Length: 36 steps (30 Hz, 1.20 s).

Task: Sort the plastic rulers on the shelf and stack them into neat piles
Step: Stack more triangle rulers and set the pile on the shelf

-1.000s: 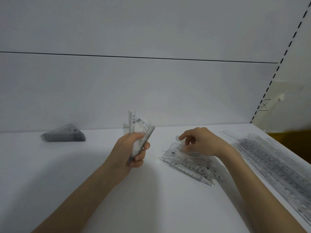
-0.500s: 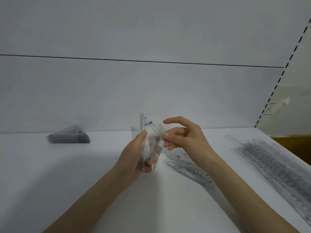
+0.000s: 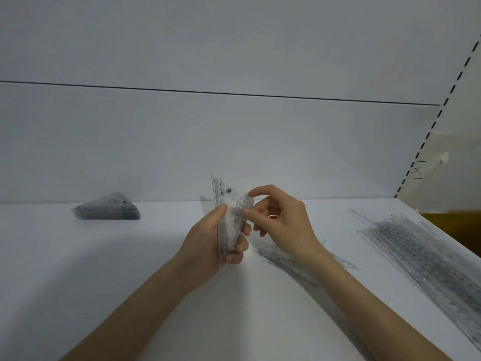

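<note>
Standing upright above the white shelf (image 3: 130, 282): a thin bundle of clear triangular rulers (image 3: 226, 201), black printed scales, one dark hole near the tip. Left hand (image 3: 208, 243) grasps its lower half, fingers wrapped round. Right hand (image 3: 283, 225) pinches its right edge with thumb and forefinger, other fingers loosely curled. Well left of the bundle: stacked triangles (image 3: 106, 211). Well right: long straight rulers (image 3: 416, 256).

Over the white shelf board (image 3: 78, 282) two arms show, both uncovered. The left forearm (image 3: 130, 316) is bare from the wrist back to the board's near edge, where the view ends, and so is the right forearm (image 3: 377, 308). The left hand (image 3: 205, 246) and the right hand (image 3: 283, 225), above the middle of the board, are bare, with slender fingers and short, plain nails.
</note>
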Tool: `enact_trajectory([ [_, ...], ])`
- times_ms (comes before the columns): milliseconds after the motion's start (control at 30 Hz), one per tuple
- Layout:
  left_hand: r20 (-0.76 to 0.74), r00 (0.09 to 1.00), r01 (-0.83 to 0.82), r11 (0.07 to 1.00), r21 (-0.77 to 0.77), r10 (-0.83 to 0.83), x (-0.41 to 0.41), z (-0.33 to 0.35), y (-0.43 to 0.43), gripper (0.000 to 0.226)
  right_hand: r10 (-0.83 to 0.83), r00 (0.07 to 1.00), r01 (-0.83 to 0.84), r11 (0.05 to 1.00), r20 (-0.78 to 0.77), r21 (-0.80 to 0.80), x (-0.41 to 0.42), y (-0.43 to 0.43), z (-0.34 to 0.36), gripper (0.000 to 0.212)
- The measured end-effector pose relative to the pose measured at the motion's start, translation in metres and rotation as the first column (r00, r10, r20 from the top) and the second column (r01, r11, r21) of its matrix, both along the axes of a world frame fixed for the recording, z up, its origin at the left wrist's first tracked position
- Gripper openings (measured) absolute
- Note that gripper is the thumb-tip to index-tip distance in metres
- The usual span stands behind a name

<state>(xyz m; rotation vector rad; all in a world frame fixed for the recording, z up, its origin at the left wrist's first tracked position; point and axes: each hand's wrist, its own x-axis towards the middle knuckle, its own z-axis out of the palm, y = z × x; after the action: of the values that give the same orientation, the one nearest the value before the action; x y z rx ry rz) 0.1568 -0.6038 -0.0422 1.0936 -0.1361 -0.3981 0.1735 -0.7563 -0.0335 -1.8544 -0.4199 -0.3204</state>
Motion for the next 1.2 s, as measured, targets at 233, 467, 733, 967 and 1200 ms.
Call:
enact_trajectory([
  [233,-0.032,0.998,-0.06,0.998,0.023,0.061,0.005,0.0,0.005,0.033,-0.149,0.98,0.057,0.84,-0.129,-0.54,0.026,-0.072,0.013,0.009],
  [467,-0.02,0.996,-0.09,0.996,0.022,0.09,0.007,-0.002,0.007,0.031,-0.138,0.921,-0.157,0.723,-0.364,-0.673,0.032,-0.082,0.0,0.057],
  [733,-0.013,0.995,-0.1,0.994,0.04,0.101,0.009,-0.007,0.007,0.031,-0.095,0.938,-0.118,0.818,-0.334,-0.563,0.035,-0.083,0.002,0.015],
  [967,0.001,0.993,-0.116,0.992,0.059,0.116,0.009,-0.008,0.005,0.035,0.084,0.955,-0.089,0.996,-0.285,-0.004,0.016,-0.083,0.024,0.009],
  [1200,-0.013,0.994,-0.105,0.993,0.047,0.105,0.006,-0.004,0.002,0.043,0.227,0.967,-0.18,0.93,-0.114,0.321,0.004,-0.038,0.021,0.018],
])
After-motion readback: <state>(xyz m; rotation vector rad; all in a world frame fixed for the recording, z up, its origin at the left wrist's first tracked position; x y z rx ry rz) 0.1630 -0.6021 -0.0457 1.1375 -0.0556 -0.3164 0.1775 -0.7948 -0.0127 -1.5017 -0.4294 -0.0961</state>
